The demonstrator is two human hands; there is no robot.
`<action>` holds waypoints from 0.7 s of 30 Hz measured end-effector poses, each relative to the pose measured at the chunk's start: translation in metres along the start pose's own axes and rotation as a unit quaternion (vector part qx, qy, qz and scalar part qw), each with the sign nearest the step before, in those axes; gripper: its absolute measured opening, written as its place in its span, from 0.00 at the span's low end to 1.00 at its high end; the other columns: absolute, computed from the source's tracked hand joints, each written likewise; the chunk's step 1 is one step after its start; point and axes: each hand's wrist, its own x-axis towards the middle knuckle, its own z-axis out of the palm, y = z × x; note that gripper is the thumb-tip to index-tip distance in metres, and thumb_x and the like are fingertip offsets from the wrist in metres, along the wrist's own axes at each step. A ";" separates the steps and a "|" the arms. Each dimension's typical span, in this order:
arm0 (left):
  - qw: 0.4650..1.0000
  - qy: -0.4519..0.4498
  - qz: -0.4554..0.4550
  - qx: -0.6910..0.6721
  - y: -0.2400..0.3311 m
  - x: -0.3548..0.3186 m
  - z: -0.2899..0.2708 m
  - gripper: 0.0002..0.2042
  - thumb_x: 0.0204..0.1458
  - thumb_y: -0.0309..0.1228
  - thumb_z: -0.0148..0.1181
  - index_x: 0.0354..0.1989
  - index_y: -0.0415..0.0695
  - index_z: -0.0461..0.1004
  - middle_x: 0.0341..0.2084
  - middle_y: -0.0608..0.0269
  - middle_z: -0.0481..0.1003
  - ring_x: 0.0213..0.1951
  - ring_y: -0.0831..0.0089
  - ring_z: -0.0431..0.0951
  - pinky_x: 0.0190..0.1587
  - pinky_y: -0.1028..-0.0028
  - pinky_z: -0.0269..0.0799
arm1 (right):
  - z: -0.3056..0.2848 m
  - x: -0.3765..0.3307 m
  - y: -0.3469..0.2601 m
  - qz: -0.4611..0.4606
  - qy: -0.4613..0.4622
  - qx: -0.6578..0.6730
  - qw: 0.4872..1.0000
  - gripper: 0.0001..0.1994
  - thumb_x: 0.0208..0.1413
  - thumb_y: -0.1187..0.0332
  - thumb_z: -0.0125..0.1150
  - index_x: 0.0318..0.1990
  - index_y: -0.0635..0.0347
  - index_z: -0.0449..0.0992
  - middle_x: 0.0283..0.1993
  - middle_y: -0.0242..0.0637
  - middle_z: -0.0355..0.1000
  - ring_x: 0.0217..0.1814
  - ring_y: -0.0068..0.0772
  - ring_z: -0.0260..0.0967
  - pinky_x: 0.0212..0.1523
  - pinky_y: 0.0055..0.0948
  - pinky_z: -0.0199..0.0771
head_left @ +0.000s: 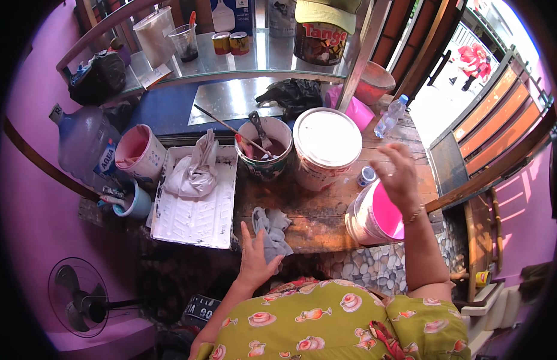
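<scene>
My left hand [257,258] is at the table's near edge, fingers spread, beside a crumpled grey rag [275,228]; I cannot tell whether it touches the rag. Raised over a bucket with a bright pink inside [361,221] is my right hand [399,180], fingers apart and slightly bent, with nothing visible in them. A small round tin [366,176] stands just left of that hand. Behind are a large white-lidded bucket [327,139] and an open paint bucket [263,170] holding a dark-handled tool [259,127] and a long stick [218,119].
Left of the buckets lies a white paint tray [191,227] with a pale bundled cloth [197,173]. A large water jug [80,147], a pinkish bucket [152,157] and a blue pot [138,207] stand farther left. A glass shelf [260,60] spans the back; a water bottle [389,118] stands right.
</scene>
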 end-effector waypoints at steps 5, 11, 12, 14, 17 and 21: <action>0.999 0.027 0.006 -0.039 0.003 0.006 -0.002 0.37 0.39 0.33 0.68 0.57 0.33 0.55 0.63 0.30 0.31 0.62 0.37 0.49 0.61 0.59 0.53 | -0.081 -0.079 0.206 0.321 -0.056 0.091 0.941 0.31 0.58 0.42 0.39 0.54 0.60 0.69 0.50 0.46 0.67 0.50 0.43 0.67 0.49 0.40 0.66; 0.996 0.040 -0.025 -0.071 -0.003 0.007 -0.013 0.35 0.39 0.33 0.68 0.56 0.33 0.57 0.63 0.31 0.32 0.63 0.39 0.48 0.61 0.59 0.53 | -0.062 -0.125 0.183 0.541 -0.254 0.537 0.596 0.40 0.55 0.33 0.29 0.61 0.58 0.58 0.57 0.40 0.66 0.56 0.39 0.66 0.51 0.45 0.68; 0.997 0.040 -0.027 -0.065 -0.002 0.008 -0.013 0.35 0.39 0.33 0.68 0.55 0.33 0.57 0.63 0.31 0.33 0.63 0.40 0.47 0.61 0.60 0.53 | -0.052 -0.130 0.185 0.540 -0.250 0.539 0.596 0.40 0.55 0.33 0.29 0.61 0.58 0.58 0.57 0.40 0.66 0.56 0.39 0.66 0.51 0.45 0.68; 0.997 0.049 -0.019 -0.047 -0.005 0.008 -0.011 0.35 0.40 0.33 0.68 0.55 0.34 0.58 0.63 0.32 0.34 0.64 0.42 0.47 0.61 0.61 0.53 | -0.033 -0.134 0.173 0.492 -0.174 0.560 0.644 0.39 0.57 0.35 0.27 0.62 0.59 0.57 0.58 0.41 0.64 0.58 0.37 0.63 0.57 0.37 0.63; 0.998 0.062 -0.010 -0.020 -0.006 0.008 -0.013 0.34 0.40 0.34 0.67 0.55 0.35 0.58 0.64 0.33 0.35 0.64 0.45 0.48 0.59 0.63 0.56 | -0.023 -0.127 0.141 0.486 -0.214 0.571 0.626 0.38 0.58 0.37 0.25 0.62 0.61 0.57 0.58 0.42 0.64 0.59 0.35 0.63 0.56 0.35 0.65; 0.997 0.065 -0.021 -0.044 0.001 0.009 -0.010 0.33 0.41 0.32 0.67 0.55 0.36 0.59 0.64 0.37 0.37 0.60 0.49 0.58 0.54 0.63 0.63 | 0.002 -0.125 0.096 0.495 -0.258 0.536 0.633 0.39 0.57 0.35 0.24 0.61 0.59 0.58 0.58 0.44 0.62 0.57 0.41 0.64 0.48 0.48 0.71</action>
